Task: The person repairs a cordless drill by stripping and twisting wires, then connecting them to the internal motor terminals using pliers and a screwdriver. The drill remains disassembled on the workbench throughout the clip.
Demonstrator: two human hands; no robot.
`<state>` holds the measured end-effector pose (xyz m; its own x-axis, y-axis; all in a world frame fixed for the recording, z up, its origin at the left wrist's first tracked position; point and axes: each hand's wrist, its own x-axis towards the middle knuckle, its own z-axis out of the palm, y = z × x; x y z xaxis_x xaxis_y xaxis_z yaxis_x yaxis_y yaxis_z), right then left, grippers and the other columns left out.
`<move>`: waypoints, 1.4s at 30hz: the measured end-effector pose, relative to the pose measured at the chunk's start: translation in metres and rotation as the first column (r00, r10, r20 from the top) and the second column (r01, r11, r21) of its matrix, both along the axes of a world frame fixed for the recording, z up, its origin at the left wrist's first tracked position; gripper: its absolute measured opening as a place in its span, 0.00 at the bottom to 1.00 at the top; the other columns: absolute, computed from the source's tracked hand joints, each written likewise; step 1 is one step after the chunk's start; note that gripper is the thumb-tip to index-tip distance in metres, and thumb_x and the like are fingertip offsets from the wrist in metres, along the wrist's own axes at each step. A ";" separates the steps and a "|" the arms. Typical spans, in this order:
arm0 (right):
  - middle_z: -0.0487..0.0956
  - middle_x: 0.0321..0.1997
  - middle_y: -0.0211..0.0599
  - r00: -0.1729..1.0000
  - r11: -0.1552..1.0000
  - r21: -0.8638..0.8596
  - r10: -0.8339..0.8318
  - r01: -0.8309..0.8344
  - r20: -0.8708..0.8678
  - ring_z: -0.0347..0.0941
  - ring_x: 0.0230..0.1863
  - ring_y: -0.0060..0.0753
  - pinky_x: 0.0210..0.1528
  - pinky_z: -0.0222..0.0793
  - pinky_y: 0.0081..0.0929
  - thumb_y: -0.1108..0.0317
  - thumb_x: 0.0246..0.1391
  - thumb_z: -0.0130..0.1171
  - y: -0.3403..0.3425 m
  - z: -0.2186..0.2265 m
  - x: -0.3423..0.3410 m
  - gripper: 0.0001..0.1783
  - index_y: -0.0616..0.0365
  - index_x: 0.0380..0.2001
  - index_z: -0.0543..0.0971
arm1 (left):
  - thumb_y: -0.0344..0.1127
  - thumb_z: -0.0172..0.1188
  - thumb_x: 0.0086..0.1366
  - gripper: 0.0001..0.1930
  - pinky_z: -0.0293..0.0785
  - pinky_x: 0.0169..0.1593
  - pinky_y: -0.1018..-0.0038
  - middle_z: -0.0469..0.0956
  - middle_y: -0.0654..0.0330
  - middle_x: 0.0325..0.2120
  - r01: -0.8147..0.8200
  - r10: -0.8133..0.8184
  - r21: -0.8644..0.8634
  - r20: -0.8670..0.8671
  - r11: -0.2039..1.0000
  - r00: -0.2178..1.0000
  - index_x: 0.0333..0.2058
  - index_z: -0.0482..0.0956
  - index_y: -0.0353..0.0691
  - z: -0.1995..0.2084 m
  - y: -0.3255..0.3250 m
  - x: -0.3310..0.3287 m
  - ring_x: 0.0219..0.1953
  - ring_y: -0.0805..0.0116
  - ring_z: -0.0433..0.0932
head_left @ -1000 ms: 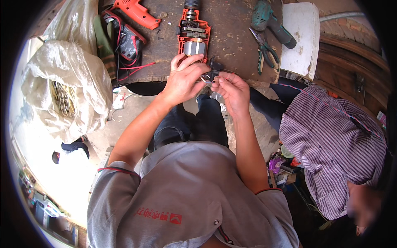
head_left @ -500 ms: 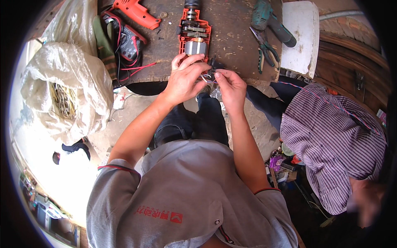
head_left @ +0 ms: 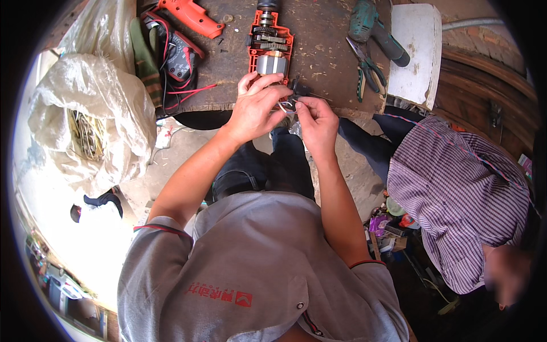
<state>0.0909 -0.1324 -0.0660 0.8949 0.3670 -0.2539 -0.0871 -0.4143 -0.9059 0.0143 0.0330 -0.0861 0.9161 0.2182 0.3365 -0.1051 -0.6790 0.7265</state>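
Note:
An opened orange power tool (head_left: 288,48) lies on the bench in front of me, its gears and silver motor (head_left: 272,64) exposed. My left hand (head_left: 259,108) is at its near end, fingertips by the motor and the thumb closed toward thin white and bluish wires (head_left: 288,107). Those wires are pinched between the thumb and fingers of my right hand (head_left: 318,122), just right of the left. A small dark part (head_left: 299,88) sits beyond the fingertips, partly covered by them. Exactly where the wires end is too small to make out.
On the workbench (head_left: 325,34) lie an orange housing half (head_left: 196,18), a multimeter (head_left: 179,57) with red leads, pliers (head_left: 364,68) and a teal drill (head_left: 379,31). A translucent sack (head_left: 51,114) stands at left. Another person in a checked shirt (head_left: 450,182) is at right.
Both hands stay almost in place, with slight finger movement at the wires. The whole view has shifted slightly. At right, the other person's head has moved a little.

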 end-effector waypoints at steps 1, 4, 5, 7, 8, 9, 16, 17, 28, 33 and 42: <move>0.82 0.34 0.35 1.000 1.000 -0.006 0.003 -0.003 -0.006 0.79 0.29 0.21 0.33 0.74 0.23 0.75 0.58 0.66 0.000 0.000 0.001 0.05 0.64 0.37 0.83 | 0.34 0.74 0.48 0.24 0.53 0.69 0.53 0.82 0.68 0.46 -0.003 0.003 -0.003 0.002 1.000 1.000 0.46 0.80 0.47 -0.001 0.000 0.000 0.63 0.65 0.72; 0.81 0.34 0.36 1.000 0.999 -0.046 0.025 -0.025 0.009 0.79 0.28 0.22 0.32 0.74 0.23 0.74 0.57 0.66 -0.001 0.003 0.002 0.05 0.63 0.37 0.83 | 0.34 0.74 0.48 0.23 0.53 0.69 0.54 0.82 0.68 0.46 -0.003 0.003 -0.005 0.005 1.000 1.000 0.46 0.80 0.47 0.000 0.000 0.000 0.62 0.65 0.72; 0.81 0.33 0.36 0.999 0.997 -0.063 0.038 -0.036 0.020 0.79 0.28 0.23 0.32 0.74 0.23 0.74 0.57 0.66 0.000 0.004 0.003 0.05 0.63 0.36 0.83 | 0.34 0.74 0.48 0.23 0.53 0.68 0.54 0.82 0.68 0.46 -0.003 0.003 -0.007 0.008 1.000 1.000 0.45 0.80 0.47 0.000 0.000 0.000 0.62 0.65 0.72; 0.81 0.33 0.36 0.989 0.989 -0.119 0.101 -0.089 0.105 0.78 0.26 0.23 0.30 0.73 0.24 0.74 0.56 0.66 0.003 0.014 0.006 0.05 0.62 0.36 0.82 | 0.34 0.74 0.48 0.23 0.53 0.68 0.54 0.82 0.68 0.46 -0.005 0.005 -0.012 0.015 1.000 1.000 0.45 0.80 0.47 -0.001 0.000 0.001 0.62 0.65 0.72; 0.81 0.32 0.35 0.980 0.983 -0.147 0.133 -0.111 0.146 0.77 0.25 0.24 0.30 0.72 0.24 0.74 0.55 0.66 0.004 0.019 0.007 0.05 0.62 0.36 0.82 | 0.34 0.74 0.48 0.23 0.53 0.68 0.54 0.82 0.68 0.46 -0.003 0.004 -0.014 0.018 1.000 1.000 0.45 0.80 0.47 -0.001 0.000 0.000 0.62 0.65 0.72; 0.80 0.32 0.35 0.977 0.981 -0.149 0.144 -0.121 0.158 0.76 0.25 0.23 0.29 0.72 0.24 0.74 0.55 0.66 0.005 0.020 0.008 0.05 0.62 0.35 0.82 | 0.33 0.73 0.48 0.22 0.53 0.68 0.54 0.82 0.68 0.46 -0.002 0.003 -0.016 0.022 1.000 1.000 0.45 0.80 0.47 -0.001 0.000 0.000 0.63 0.65 0.72; 0.79 0.31 0.34 0.939 0.974 -0.177 0.190 -0.143 0.288 0.72 0.23 0.23 0.27 0.69 0.24 0.75 0.55 0.66 0.007 0.019 0.006 0.04 0.61 0.35 0.81 | 0.34 0.73 0.48 0.23 0.52 0.68 0.53 0.81 0.67 0.46 -0.001 0.001 -0.023 0.020 1.000 1.000 0.45 0.80 0.48 -0.003 0.000 0.000 0.63 0.65 0.72; 0.79 0.31 0.34 0.934 0.974 -0.177 0.189 -0.139 0.305 0.72 0.23 0.23 0.27 0.69 0.24 0.75 0.55 0.66 0.006 0.017 0.005 0.04 0.60 0.35 0.81 | 0.34 0.73 0.48 0.23 0.52 0.68 0.53 0.81 0.67 0.46 0.003 -0.003 -0.024 0.018 1.000 1.000 0.45 0.80 0.48 -0.003 0.000 0.000 0.63 0.65 0.72; 0.79 0.34 0.38 0.883 0.943 -0.210 0.320 -0.259 0.344 0.79 0.27 0.37 0.29 0.75 0.33 0.75 0.56 0.63 0.006 0.025 0.013 0.05 0.60 0.36 0.79 | 0.34 0.73 0.49 0.24 0.52 0.68 0.52 0.80 0.66 0.48 0.000 0.000 -0.026 0.010 1.000 1.000 0.48 0.79 0.46 -0.004 0.001 -0.002 0.63 0.64 0.71; 0.80 0.35 0.40 0.713 0.851 -0.404 0.509 -0.335 0.481 0.80 0.30 0.50 0.31 0.77 0.43 0.73 0.55 0.63 0.004 0.024 0.020 0.07 0.56 0.36 0.77 | 0.34 0.72 0.49 0.25 0.52 0.68 0.52 0.80 0.65 0.49 -0.010 0.011 -0.054 0.023 0.998 1.000 0.48 0.79 0.46 -0.006 0.000 -0.001 0.63 0.64 0.71; 0.79 0.34 0.41 0.637 0.796 -0.526 0.577 -0.299 0.511 0.80 0.31 0.53 0.31 0.77 0.46 0.72 0.55 0.62 0.010 0.029 0.019 0.06 0.56 0.36 0.76 | 0.34 0.73 0.50 0.25 0.53 0.68 0.52 0.80 0.66 0.48 -0.006 0.008 -0.086 0.033 0.996 0.999 0.49 0.79 0.45 -0.008 -0.001 -0.002 0.63 0.64 0.71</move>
<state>0.1100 -0.1220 -0.0372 0.6408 0.7623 0.0915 0.7121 -0.5455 -0.4420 0.0128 0.0319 -0.0943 0.9030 0.2538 0.3465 -0.1256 -0.6155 0.7781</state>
